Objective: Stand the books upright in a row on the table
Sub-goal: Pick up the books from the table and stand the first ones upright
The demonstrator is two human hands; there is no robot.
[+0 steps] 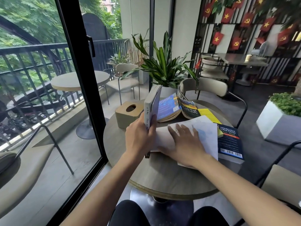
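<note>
Grey paper cover is what I have in my left hand (pixel 141 136): it is closed round the lower spine of a thin grey book (pixel 152 107), which stands nearly upright, leaning a little to the right, its foot hidden behind my fingers. My right hand (pixel 184 144) lies flat and spread, gripping nothing, pressing down on a pale book (pixel 192 136) that lies flat just beside the standing one.

To do this step well, I judge I should square the grey book's bottom edge on the table before letting go, since so thin a book will likely tip unless something stands against it. Lifting the pale book next and setting it hard against the first would brace both.

An open book (pixel 175 106) with a blue cover lies face down behind these, spine up. A yellow book (pixel 209 115) shows partly from under the pale one, and a dark blue book (pixel 230 141) lies flat at the right edge. So one stands and four lie.

Wood-toned and round, the table (pixel 162 180) has bare space at its near side for a row. A tissue box (pixel 126 114) sits at the left, close to the standing book. Beyond are a potted plant (pixel 164 69), a chair (pixel 205 87), a glass door (pixel 78 79) onto a balcony, and red flags (pixel 217 39) on the right wall.
</note>
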